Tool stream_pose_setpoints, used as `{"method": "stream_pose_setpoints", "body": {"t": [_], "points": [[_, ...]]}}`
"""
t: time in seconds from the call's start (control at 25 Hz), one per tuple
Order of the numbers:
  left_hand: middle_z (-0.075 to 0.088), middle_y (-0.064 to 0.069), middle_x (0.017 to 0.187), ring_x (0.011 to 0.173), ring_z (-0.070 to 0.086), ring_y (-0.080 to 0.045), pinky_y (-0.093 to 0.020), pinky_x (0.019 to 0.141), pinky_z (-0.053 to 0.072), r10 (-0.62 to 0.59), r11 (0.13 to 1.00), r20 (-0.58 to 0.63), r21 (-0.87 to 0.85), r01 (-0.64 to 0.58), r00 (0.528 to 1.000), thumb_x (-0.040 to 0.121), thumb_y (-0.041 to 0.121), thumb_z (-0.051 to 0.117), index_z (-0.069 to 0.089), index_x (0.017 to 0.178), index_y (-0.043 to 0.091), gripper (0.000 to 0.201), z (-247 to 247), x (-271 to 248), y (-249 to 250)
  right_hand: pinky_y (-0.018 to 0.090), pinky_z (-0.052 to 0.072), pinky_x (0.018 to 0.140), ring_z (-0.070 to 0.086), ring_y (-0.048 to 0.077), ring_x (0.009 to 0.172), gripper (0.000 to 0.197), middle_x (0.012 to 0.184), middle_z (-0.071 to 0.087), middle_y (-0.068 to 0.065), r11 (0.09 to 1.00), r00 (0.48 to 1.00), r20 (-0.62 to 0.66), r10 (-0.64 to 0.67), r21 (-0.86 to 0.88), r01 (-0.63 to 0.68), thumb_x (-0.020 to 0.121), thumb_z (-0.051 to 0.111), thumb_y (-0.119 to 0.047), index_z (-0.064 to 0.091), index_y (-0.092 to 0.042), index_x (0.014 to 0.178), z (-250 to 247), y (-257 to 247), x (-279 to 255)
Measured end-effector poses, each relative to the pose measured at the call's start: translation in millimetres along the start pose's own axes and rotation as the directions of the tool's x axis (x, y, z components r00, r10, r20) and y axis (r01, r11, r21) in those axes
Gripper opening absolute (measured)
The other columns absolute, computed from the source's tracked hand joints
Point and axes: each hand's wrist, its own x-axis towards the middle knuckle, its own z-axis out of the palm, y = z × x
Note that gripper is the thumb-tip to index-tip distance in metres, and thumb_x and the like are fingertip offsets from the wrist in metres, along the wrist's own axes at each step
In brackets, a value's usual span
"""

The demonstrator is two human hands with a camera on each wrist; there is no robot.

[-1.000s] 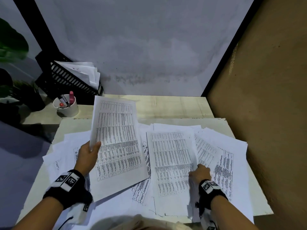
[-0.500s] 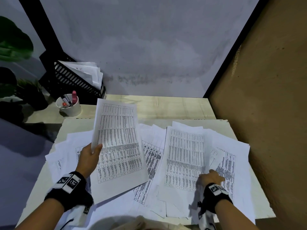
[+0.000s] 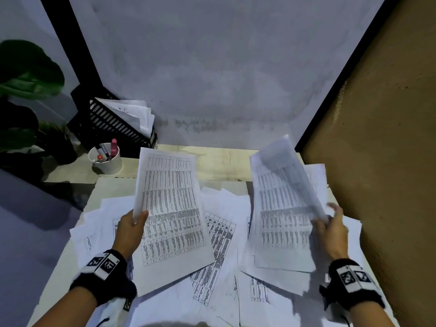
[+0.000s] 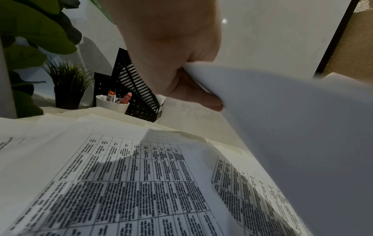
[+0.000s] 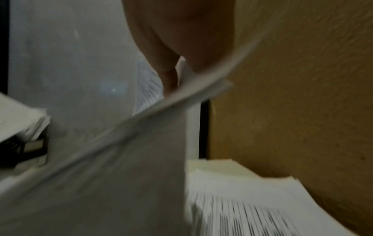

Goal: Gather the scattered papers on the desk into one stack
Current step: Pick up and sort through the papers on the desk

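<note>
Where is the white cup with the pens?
In the head view, the white cup stands at the desk's far left, just in front of the black paper rack, beside the plant.

You cannot read the motion-blurred white printed sheet (image 3: 283,208) raised over the pale wooden desk (image 3: 224,161). It hides your right hand's (image 3: 330,230) fingertips, and the right wrist view is smeared throughout. Your left hand's (image 3: 131,228) fingers vanish behind its sharper printed sheet (image 3: 169,208); scattered white papers (image 3: 221,244) bury the desk.

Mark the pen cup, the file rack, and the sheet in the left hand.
pen cup (image 3: 109,164), head view, front wall.
file rack (image 3: 111,125), head view, slatted side.
sheet in left hand (image 3: 172,204), head view, printed middle.
</note>
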Motion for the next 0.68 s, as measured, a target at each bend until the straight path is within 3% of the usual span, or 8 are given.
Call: {"method": "stream_pose_setpoints", "body": {"t": [0.08,0.16,0.24,0.32,0.48,0.56,0.6,0.68], "points": [[0.060,-0.015,0.084,0.077,0.053,-0.028,-0.040,0.074,0.047,0.004,0.999,-0.003,-0.032,-0.004,1.000,0.095,0.017,0.046,0.053,0.118,-0.005,0.033,3.5,-3.0,5.9,0.038,0.051,0.082,0.060,0.025,0.090,0.054,0.096,0.061,0.006,0.944,1.000,0.022,0.020,0.328,-0.026,0.089,0.054,-0.001,0.035,-0.023,0.134,-16.5,-25.5,5.3],[0.063,-0.023,0.104,0.095,0.057,-0.033,-0.046,0.090,0.045,-0.004,0.998,-0.005,-0.060,0.003,1.000,0.095,0.017,0.045,0.052,0.121,-0.003,0.034,7.1,-4.6,9.8,0.020,0.057,0.074,0.065,0.012,0.084,0.041,0.095,0.062,0.000,0.863,1.000,0.030,0.000,0.505,-0.015,0.089,0.051,0.004,0.046,-0.014,0.125,-34.2,-57.0,5.0],[0.061,-0.019,0.110,0.105,0.056,-0.032,-0.039,0.092,0.042,0.002,0.995,0.009,-0.096,-0.001,1.000,0.095,0.017,0.045,0.051,0.122,-0.002,0.034,10.7,-3.7,16.3,0.007,0.052,0.058,0.065,-0.003,0.069,0.034,0.090,0.061,-0.005,0.850,0.997,0.053,-0.059,0.526,0.022,0.090,0.050,0.003,0.050,-0.013,0.120,-38.6,-79.0,5.7],[0.061,-0.013,0.104,0.099,0.055,-0.026,-0.032,0.086,0.040,0.001,0.991,0.050,-0.135,0.006,0.999,0.095,0.016,0.046,0.052,0.120,-0.003,0.032,19.4,-4.8,28.1,0.016,0.054,0.062,0.066,-0.006,0.064,0.034,0.089,0.063,-0.005,0.829,0.994,0.094,-0.058,0.559,-0.004,0.088,0.052,0.003,0.051,-0.012,0.119,-26.8,-91.1,4.4],[0.061,0.000,0.081,0.080,0.057,-0.018,-0.023,0.068,0.043,0.052,0.984,0.206,-0.176,-0.016,0.977,0.093,0.020,0.048,0.057,0.106,0.004,0.022,42.2,-18.5,54.8,0.022,0.052,0.063,0.071,0.010,0.074,0.016,0.076,0.074,-0.004,0.861,0.961,0.276,0.004,0.488,-0.144,0.089,0.052,-0.001,0.061,-0.012,0.098,34.2,-76.9,-13.3],[0.066,-0.002,0.088,0.084,0.061,-0.018,-0.028,0.076,0.046,0.086,0.978,0.282,-0.207,-0.028,0.956,0.094,0.023,0.046,0.060,0.104,0.008,0.023,49.6,-23.0,64.4,0.026,0.050,0.073,0.067,0.019,0.089,0.014,0.092,0.070,0.001,0.898,0.925,0.377,0.042,0.391,-0.200,0.092,0.054,-0.014,0.060,-0.011,0.104,63.2,-70.3,-23.9],[0.068,-0.006,0.091,0.084,0.063,-0.018,-0.030,0.078,0.047,0.094,0.974,0.305,-0.227,-0.023,0.948,0.095,0.026,0.044,0.063,0.102,0.009,0.027,51.1,-24.8,69.7,0.026,0.049,0.075,0.065,0.013,0.089,0.024,0.099,0.066,0.004,0.913,0.899,0.435,0.060,0.341,-0.226,0.092,0.054,-0.021,0.055,-0.008,0.113,72.8,-68.6,-26.4],[0.065,-0.011,0.094,0.081,0.062,-0.019,-0.031,0.076,0.048,0.057,0.969,0.290,-0.247,0.017,0.955,0.096,0.036,0.034,0.064,0.098,0.009,0.041,50.8,-23.7,78.6,0.015,0.048,0.060,0.059,-0.005,0.057,0.036,0.089,0.060,0.007,0.889,0.847,0.522,0.100,0.336,-0.312,0.092,0.056,-0.024,0.045,-0.002,0.117,85.4,-68.6,-28.0]]}}
